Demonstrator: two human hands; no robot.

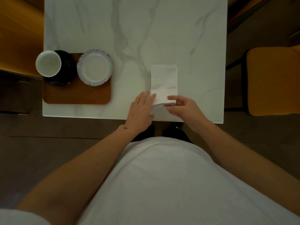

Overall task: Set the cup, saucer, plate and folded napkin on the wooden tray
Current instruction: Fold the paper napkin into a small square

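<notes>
The napkin [163,82] lies on the white marble surface [178,38], well to the right of the tray [78,96], with its long axis running away from the person and its near end right under both hands. The left hand [140,111] rests flat at the napkin's near left corner, its fingers [151,97] held loosely together and pressing down on the cloth. The right hand [182,108] meets the near right corner, thumb and forefinger pinching the layered edge of the fold. Both hands touch the napkin, so neither is nearer it. The left hand is on the tray side, though, and the tray lies to the left of the hands and slightly farther from the person.

On the tray, the cup [48,63] stands on the dark saucer [65,69] at the far left corner, with the plate [95,67], patterned at the rim, just beside it to the right. The tray's near strip is bare wood, and that looks like the spot left for the napkin.

The coming move, as I judge it, is a carry leftward across the surface, with the fold kept shut; turning the napkin's long axis crosswise would suit that near strip better.

No brand, label or writing can be read anywhere in the view.
</notes>
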